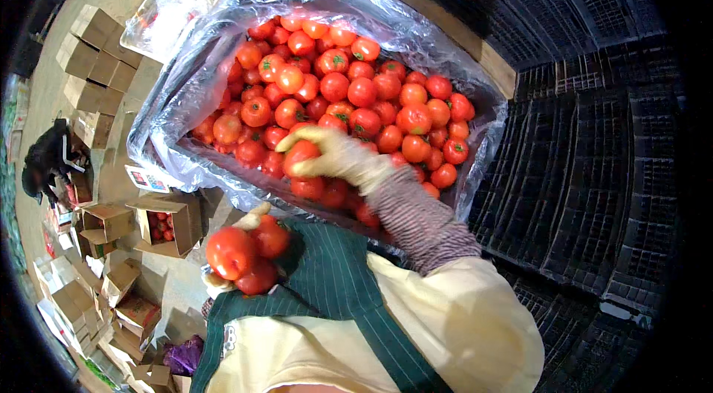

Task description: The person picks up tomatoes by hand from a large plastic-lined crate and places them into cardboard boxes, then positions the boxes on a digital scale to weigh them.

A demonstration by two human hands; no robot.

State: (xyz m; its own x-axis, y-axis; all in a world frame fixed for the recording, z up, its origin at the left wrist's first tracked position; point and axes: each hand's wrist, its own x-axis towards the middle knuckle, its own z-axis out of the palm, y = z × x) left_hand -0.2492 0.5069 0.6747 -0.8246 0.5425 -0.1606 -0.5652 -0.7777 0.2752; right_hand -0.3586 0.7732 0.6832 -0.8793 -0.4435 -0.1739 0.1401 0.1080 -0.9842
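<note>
A large bin (172, 97) lined with clear plastic film stands in front of me, filled with red tomatoes (334, 86), some with green calyxes. My right hand (334, 156), in a pale yellow glove and slightly blurred, reaches over the near side of the bin. Its fingers are curled around one tomato (301, 156) just at the top of the pile. Against my green striped apron (328, 270), my gloved left hand (253, 218) cradles three tomatoes (234, 252). Most of that hand is hidden behind them.
Stacked dark plastic crates (568, 159) rise at the right. On the left floor are closed cartons (94, 53), an open carton with tomatoes (161, 226) and a purple mesh sack (184, 357). A white crate (164, 22) adjoins the bin. A person (47, 162) bends over boxes.
</note>
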